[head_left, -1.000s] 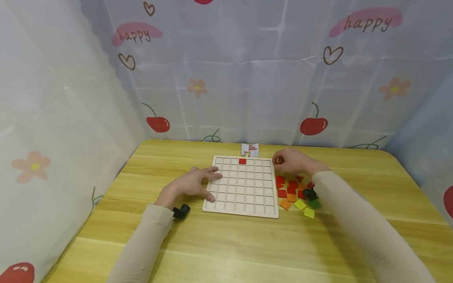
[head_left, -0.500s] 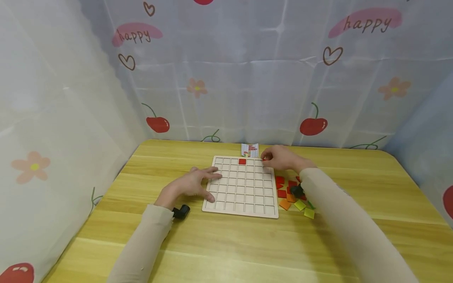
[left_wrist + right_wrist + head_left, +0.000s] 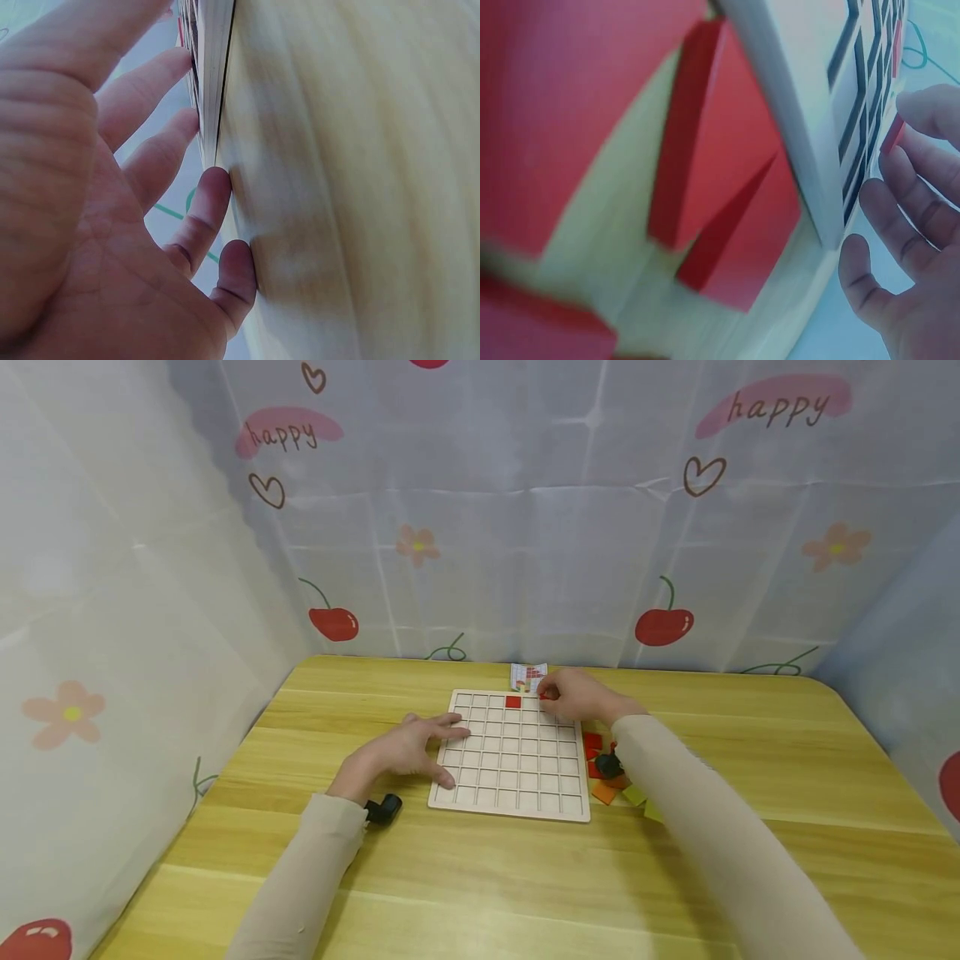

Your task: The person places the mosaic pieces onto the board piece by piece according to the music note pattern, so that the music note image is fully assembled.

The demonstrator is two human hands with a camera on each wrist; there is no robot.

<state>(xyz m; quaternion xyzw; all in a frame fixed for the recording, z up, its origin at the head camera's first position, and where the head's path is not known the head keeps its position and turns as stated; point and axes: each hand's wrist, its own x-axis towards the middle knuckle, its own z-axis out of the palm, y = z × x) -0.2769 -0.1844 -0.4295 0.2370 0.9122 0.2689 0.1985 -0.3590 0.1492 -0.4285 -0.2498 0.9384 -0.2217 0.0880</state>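
Observation:
A pale wooden grid board (image 3: pixel 517 760) lies on the table, with one red square tile (image 3: pixel 513 702) set in its far row. My left hand (image 3: pixel 405 747) rests along the board's left edge with fingers spread. In the left wrist view, two fingertips (image 3: pixel 180 60) lie at the board's edge and the lower two touch the tabletop. Over the far row, right of the set tile, my right hand (image 3: pixel 581 695) pinches a small red tile (image 3: pixel 892 135) between thumb and fingers. Much of that tile is hidden by the fingers.
Loose red tiles (image 3: pixel 593 741), an orange tile (image 3: pixel 604 792) and yellow tiles (image 3: pixel 634 795) lie right of the board, partly under my right forearm. A small printed pattern card (image 3: pixel 527 677) lies behind the board. A printed curtain (image 3: pixel 495 568) hangs behind the wooden table (image 3: pixel 480 877).
My right hand has moved left from beside the board's far right corner to over its far row, carrying the red tile. My left hand has stayed in place.

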